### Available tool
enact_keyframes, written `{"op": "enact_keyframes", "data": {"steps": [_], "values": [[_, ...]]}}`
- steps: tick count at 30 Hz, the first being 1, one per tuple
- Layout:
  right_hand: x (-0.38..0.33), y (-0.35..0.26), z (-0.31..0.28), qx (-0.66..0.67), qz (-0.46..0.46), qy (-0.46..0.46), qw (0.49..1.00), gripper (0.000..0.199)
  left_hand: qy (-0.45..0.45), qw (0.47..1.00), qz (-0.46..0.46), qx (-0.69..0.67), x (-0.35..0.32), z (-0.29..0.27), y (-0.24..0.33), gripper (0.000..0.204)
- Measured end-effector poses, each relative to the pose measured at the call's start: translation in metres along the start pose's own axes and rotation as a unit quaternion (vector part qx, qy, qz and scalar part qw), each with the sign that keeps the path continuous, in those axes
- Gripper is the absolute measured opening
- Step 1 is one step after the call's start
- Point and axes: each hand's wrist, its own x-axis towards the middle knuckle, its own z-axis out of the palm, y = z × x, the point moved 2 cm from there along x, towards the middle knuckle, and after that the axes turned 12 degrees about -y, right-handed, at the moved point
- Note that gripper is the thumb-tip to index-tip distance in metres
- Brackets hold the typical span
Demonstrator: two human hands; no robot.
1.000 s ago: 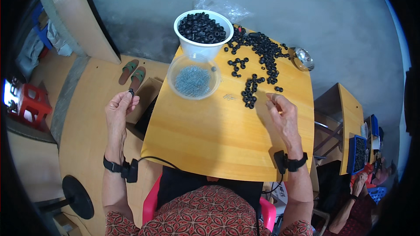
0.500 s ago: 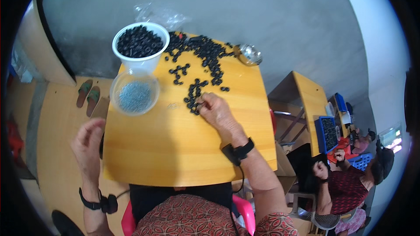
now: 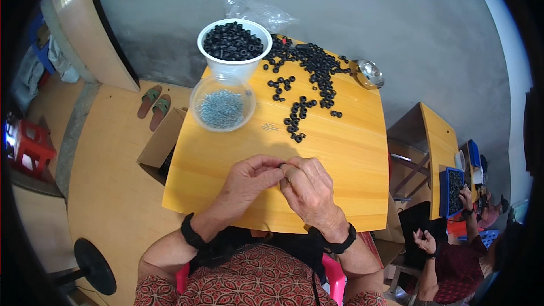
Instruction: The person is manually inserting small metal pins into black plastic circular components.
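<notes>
Over the near part of the yellow table, my left hand [image 3: 248, 180] and my right hand [image 3: 310, 190] meet at the fingertips. Pinched between them is a small black piece [image 3: 281, 165], mostly covered by the fingers. Beyond my hands lies a short row of round black pieces [image 3: 294, 122], some showing a hole in the middle. A few tiny silvery pins [image 3: 270, 127] rest left of that row. The clear round tub [image 3: 195, 107] behind them holds many small silvery-blue pins [image 3: 221, 109].
A white bucket [image 3: 235, 69] full of black pieces stands behind the tub. More black pieces [image 3: 320, 68] spread toward a shiny metal bowl [image 3: 369, 73] at the far right corner. An open cardboard box [image 3: 158, 144] sits left of the table. A co-worker [image 3: 453, 266] sits at right.
My right hand has drawn back from the row of black pieces toward me. My left hand has come in from beyond the table's left edge to meet it. The view has shifted left.
</notes>
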Motion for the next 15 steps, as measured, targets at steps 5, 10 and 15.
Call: {"op": "enact_keyframes", "data": {"steps": [5, 10, 15], "values": [[-0.004, -0.004, 0.008, 0.012, 0.031, 0.009, 0.999, 0.032, 0.02, 1.0, -0.018, 0.008, -0.008, -0.005, -0.004, 0.023], [-0.005, 0.001, 0.008, 0.051, 0.025, -0.043, 0.997, 0.033, -0.008, 0.999, -0.023, 0.036, -0.011, -0.01, -0.005, 0.023], [0.001, 0.007, 0.015, 0.133, 0.102, -0.067, 0.984, 0.022, 0.017, 0.999, -0.047, 0.021, -0.008, -0.021, -0.009, 0.023]]}}
